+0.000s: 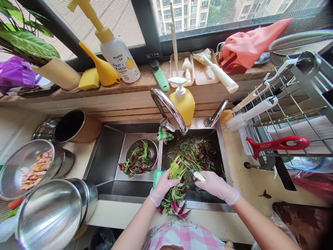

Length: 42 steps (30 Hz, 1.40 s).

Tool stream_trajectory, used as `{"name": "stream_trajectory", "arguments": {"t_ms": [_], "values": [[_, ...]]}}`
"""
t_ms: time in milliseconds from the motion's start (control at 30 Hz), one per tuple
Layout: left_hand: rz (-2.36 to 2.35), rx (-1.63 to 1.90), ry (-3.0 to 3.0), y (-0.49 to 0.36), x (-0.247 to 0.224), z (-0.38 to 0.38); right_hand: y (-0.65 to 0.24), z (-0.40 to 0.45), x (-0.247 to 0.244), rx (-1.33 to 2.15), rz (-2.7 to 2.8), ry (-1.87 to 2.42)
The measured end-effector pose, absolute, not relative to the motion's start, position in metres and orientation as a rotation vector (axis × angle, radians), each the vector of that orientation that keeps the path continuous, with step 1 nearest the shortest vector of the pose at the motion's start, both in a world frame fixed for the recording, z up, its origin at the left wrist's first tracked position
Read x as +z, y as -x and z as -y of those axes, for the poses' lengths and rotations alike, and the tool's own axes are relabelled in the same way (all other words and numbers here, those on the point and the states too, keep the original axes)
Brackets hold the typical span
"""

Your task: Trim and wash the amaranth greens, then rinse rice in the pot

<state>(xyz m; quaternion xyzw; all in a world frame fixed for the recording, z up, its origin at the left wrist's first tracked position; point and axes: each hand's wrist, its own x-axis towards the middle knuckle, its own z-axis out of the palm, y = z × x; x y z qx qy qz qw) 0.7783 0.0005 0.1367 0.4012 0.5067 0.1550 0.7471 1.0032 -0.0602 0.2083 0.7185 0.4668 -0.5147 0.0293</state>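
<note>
The left hand (163, 187), in a clear plastic glove, is closed around a bunch of red amaranth (173, 205). Its green stem ends stick up past the fingers, and its leaves hang below the fist, over the front rim of a steel double sink (208, 205). The right hand (217, 187), also gloved, grips a white-handled knife (199, 176), with the blade against the stems just beside the left hand. More loose amaranth lies heaped in the right basin (217, 156), directly beyond the hands. To the left, a steel bowl (142, 140) of amaranth stands in the left basin. A curved faucet (169, 107) rises behind both basins, near a yellow pump bottle (185, 106).
</note>
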Motion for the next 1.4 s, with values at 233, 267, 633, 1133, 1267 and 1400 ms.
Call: {"name": "stream_trajectory", "arguments": {"t_ms": [233,267,633,1133,1267,1400], "values": [[-1.173,0.373,-0.793,-0.778,0.137,0.000,-1.018,0.069,0.224,-1.568,-1.498,-2.154],[-1.179,0.375,-0.791,-0.778,0.137,0.000,-1.019,0.070,0.226,-1.550,-1.495,-2.147],[-1.144,0.322,-0.957,-0.775,0.129,0.000,-1.019,0.069,0.219,-1.602,-1.529,-2.117],[-1.122,0.322,-0.856,-0.775,0.133,-0.001,-1.027,0.071,0.202,-1.978,-1.179,-2.337],[-1.150,0.333,-0.881,-0.775,0.130,0.000,-1.020,0.075,0.197,-1.929,-1.252,-2.296],[-1.136,0.326,-0.906,-0.776,0.128,0.001,-1.012,0.077,0.192,-1.803,-1.385,-2.231]]}}
